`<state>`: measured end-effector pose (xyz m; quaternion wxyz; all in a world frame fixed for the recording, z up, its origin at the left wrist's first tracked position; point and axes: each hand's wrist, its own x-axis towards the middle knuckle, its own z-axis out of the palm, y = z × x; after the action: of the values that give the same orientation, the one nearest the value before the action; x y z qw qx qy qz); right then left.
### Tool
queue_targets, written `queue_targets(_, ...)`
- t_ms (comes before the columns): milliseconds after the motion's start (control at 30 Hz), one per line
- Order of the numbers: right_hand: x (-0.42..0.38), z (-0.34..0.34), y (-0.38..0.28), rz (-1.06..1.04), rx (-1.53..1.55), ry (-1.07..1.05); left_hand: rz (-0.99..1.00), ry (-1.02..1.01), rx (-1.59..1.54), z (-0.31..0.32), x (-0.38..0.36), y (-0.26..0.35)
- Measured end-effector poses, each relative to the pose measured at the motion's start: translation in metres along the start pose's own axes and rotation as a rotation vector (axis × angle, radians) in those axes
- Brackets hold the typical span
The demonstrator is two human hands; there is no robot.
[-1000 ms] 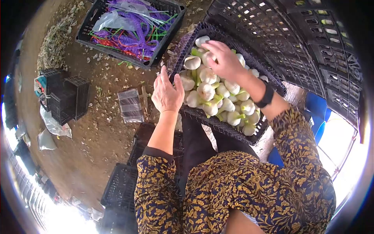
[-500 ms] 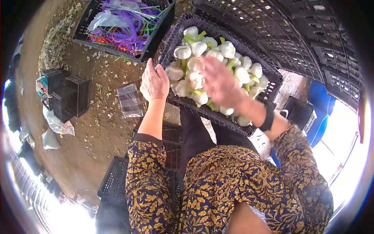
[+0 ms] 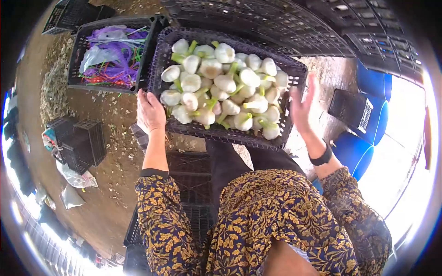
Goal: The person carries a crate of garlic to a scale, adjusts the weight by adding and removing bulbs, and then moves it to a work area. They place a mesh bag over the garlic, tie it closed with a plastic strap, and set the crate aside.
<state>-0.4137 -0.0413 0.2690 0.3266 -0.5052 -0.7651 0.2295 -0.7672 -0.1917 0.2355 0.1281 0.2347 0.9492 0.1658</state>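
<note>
Garlic crate: I have the black crate [image 3: 221, 134] directly in front of the wearer's legs, dark netting around its rim. What it rests on is hidden from me.
Fill: Garlic bulbs [image 3: 224, 83] cover most of the crate's floor in a heaped, close-set bed. Bare slotted plastic shows at the right end, and a narrower bare strip at the left. I judge it well filled, with a little room left at the ends; I cannot tell how deep the layer goes.
Long axis: It runs left to right across the body, slightly slanted, the right end nearer the wearer. The open top faces my camera.
Stems: The cut green stems point in mixed directions.
Left hand: The left hand [image 3: 151, 112] is against the crate's left end, by the near corner. I cannot tell whether its fingers grip there.
Right hand: The right hand [image 3: 303, 108] is beside the right end, blurred, fingers open and extended, holding nothing I can see. Contact with the wall is unclear.
Nearby: Just beyond the left end, another crate [image 3: 106, 89] holds purple netting [image 3: 113, 64]; black crates [image 3: 276, 27] stand along the far side.
</note>
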Motion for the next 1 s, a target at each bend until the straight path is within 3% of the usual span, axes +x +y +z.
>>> queue_targets(33, -0.014, -0.012, 0.036, 0.368, 0.24, 0.077, 0.036, 0.016, 0.012, 0.003, 0.002, -0.003)
queue_targets(67, -0.025, -0.024, 0.05, 0.606, 0.353, 0.119, 0.044, 0.019, 0.023, 0.002, 0.001, -0.002)
queue_targets(100, -0.053, -0.031, 0.107, 0.897, 0.372, -0.069, 0.042, 0.015, 0.022, 0.001, 0.001, -0.002)
queue_targets(167, -0.088, -0.028, 0.139, 1.412, 0.366, -0.222, 0.046, 0.024, 0.033, 0.003, 0.002, -0.002)
queue_targets(233, -0.092, -0.012, 0.075, 1.543, 0.849, -0.279, 0.041, 0.028, 0.065, 0.001, 0.0, 0.001)
queue_targets(267, -0.092, -0.01, 0.057, 1.63, 0.926, -0.235, 0.033, 0.034, 0.089, 0.001, 0.0, 0.002)
queue_targets(333, -0.11, -0.005, 0.061, 1.444, 0.952, -0.13, 0.049, 0.033, 0.1, 0.002, 0.002, 0.0)
queue_targets(467, -0.14, -0.033, 0.075, 1.428, 0.968, -0.081, 0.067, 0.054, 0.108, 0.003, 0.001, -0.001)
queue_targets(600, -0.149, -0.041, 0.051, 1.315, 0.695, 0.031, 0.073, 0.056, 0.115, 0.003, 0.002, 0.001)
queue_targets(667, -0.165, -0.051, 0.057, 1.224, 0.652, -0.315, 0.072, 0.048, 0.129, 0.003, 0.001, -0.003)
queue_targets(733, -0.165, -0.059, 0.041, 1.208, 0.643, -0.246, 0.078, 0.065, 0.115, 0.002, -0.001, 0.001)
queue_targets(800, -0.16, -0.072, 0.042, 1.32, 0.804, -0.249, 0.071, 0.065, 0.114, -0.001, -0.001, 0.006)
queue_targets(833, -0.151, -0.085, 0.032, 1.299, 0.7, -0.373, 0.06, 0.058, 0.118, -0.003, -0.001, 0.008)
queue_targets(1000, -0.119, -0.111, -0.01, 1.28, 0.662, -0.387, 0.029, 0.03, 0.113, -0.001, -0.003, 0.006)
